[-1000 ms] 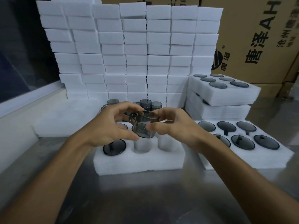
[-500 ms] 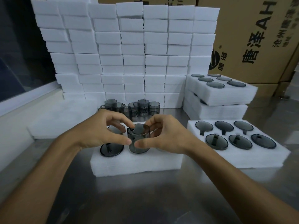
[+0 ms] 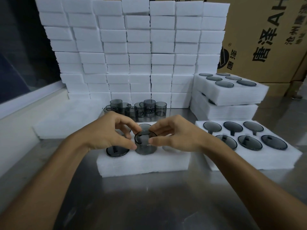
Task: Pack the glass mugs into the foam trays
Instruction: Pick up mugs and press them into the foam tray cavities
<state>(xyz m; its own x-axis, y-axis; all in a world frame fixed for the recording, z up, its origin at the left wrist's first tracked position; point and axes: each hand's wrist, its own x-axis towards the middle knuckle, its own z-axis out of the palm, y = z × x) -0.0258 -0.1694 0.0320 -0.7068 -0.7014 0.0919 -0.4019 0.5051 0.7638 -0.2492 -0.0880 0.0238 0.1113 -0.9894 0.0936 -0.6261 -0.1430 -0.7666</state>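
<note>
steel table [image 3: 149,196], foam block wall [image 3: 132,47], cartons [image 3: 265,39] behind, both hands pinching smoky mug [image 3: 144,143] over foam tray [image 3: 142,165]

Loose mugs [image 3: 141,108] behind tray [image 3: 142,165]

Bare steel tabletop [image 3: 149,200] gives you room; loose smoky glass mugs [image 3: 141,108] and stacked white foam blocks [image 3: 132,52] block behind.

Mugs [image 3: 144,143]: smoky grey glass you can see through.
Trays [image 3: 142,161]: plain white foam.
Foam stack [image 3: 132,47]: white, your backdrop.
Cartons [image 3: 265,30]: brown card, black printed characters and logo.
Table [image 3: 149,196]: dull silver metal.
</note>
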